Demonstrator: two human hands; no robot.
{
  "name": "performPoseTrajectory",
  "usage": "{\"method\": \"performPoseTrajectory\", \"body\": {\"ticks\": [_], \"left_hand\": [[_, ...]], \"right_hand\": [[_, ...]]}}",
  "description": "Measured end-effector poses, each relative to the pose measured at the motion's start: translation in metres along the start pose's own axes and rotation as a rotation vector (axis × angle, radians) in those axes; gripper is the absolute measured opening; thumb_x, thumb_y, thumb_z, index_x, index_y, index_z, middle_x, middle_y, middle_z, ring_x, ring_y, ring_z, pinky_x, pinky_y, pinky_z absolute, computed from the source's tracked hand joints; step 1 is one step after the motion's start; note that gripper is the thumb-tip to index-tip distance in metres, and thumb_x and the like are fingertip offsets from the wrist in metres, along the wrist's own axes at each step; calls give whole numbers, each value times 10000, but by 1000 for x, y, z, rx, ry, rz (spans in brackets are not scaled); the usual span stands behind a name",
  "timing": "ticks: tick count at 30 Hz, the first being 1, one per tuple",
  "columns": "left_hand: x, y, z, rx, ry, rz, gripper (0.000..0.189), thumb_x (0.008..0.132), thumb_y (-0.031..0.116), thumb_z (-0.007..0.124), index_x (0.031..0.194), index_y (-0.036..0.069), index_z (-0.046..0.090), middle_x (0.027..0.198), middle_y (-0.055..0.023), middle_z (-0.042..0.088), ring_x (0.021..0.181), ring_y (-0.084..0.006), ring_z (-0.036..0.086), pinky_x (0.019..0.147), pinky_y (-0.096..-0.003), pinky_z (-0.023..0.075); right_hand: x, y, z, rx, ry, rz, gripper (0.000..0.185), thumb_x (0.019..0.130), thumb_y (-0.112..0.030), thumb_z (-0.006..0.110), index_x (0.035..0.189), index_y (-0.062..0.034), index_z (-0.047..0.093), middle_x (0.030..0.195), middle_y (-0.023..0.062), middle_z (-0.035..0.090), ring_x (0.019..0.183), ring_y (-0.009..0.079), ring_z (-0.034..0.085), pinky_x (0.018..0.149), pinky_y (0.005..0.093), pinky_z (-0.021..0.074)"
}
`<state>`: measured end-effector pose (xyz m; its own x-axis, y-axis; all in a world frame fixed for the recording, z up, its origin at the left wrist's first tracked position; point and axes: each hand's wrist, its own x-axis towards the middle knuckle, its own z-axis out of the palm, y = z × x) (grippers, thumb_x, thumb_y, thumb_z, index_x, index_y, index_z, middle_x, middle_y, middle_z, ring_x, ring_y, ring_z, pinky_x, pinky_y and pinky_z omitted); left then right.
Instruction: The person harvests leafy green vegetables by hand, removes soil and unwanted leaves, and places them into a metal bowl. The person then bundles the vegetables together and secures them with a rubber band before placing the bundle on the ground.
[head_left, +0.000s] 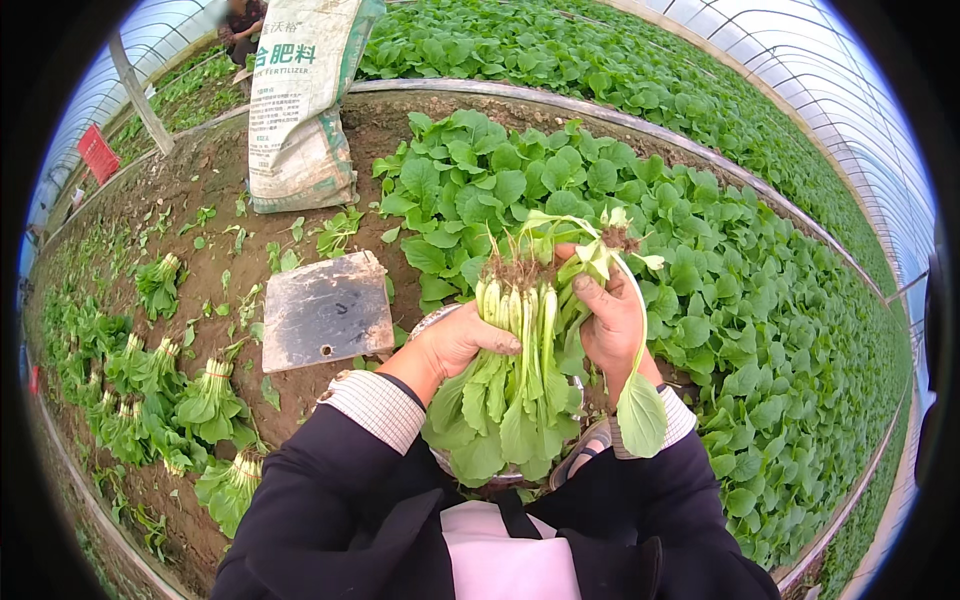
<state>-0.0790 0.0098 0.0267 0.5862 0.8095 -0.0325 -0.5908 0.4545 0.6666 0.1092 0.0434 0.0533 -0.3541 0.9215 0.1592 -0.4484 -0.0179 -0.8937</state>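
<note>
My left hand grips a bunch of leafy greens, its thumb pressed across the pale stems. The roots point away from me and the leaves hang towards my lap. Beside the bunch, my right hand pinches a few loose plants between thumb and fingers. Soil clings to their roots, and some of their leaves look yellowish. One long-stemmed leaf droops over my right wrist. The bunch hides most of the fingers of my left hand.
Several tied bunches of greens lie on soil at the left. A worn board rests left of my hands, with a fertilizer sack behind it. Growing greens fill the right. A person is at the far left.
</note>
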Motion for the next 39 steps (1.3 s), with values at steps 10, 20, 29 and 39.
{"method": "performPoseTrajectory", "body": {"ticks": [10, 20, 29, 39], "left_hand": [[-18, 17, -13, 203, 136, 17, 585, 582, -44, 704, 1145, 27, 562, 1049, -63, 632, 954, -188, 600, 862, -326, 470], [-8, 20, -25, 385, 137, 69, 666, 606, -94, 685, 1228, 31, 484, 1138, -45, 579, 1034, -170, 556, 919, -328, 433], [-5, 16, -15, 469, 109, -72, 693, 588, -89, 681, 1241, 25, 476, 1155, -40, 575, 1047, -158, 546, 933, -316, 415], [-4, 15, -14, 533, 95, -101, 670, 632, -87, 675, 1258, 23, 462, 1164, -40, 569, 1042, -146, 537, 943, -307, 404]], "right_hand": [[12, -21, -34, -307, -251, 414, 724, 672, -146, 729, 1297, 23, 406, 1217, 112, 528, 1107, 212, 514, 983, 335, 353], [21, -19, -27, -574, -121, 224, 791, 629, -166, 812, 1283, 37, 417, 1254, 100, 491, 1128, 192, 472, 967, 315, 372], [25, -22, -17, -131, -45, 57, 427, 728, -117, 720, 1094, 26, 554, 840, 60, 604, 798, 178, 611, 743, 278, 466], [36, -3, -25, -728, 376, -385, 119, 899, -101, 505, 931, -13, 577, 645, -47, 448, 545, 49, 380, 488, 199, 310]]}}
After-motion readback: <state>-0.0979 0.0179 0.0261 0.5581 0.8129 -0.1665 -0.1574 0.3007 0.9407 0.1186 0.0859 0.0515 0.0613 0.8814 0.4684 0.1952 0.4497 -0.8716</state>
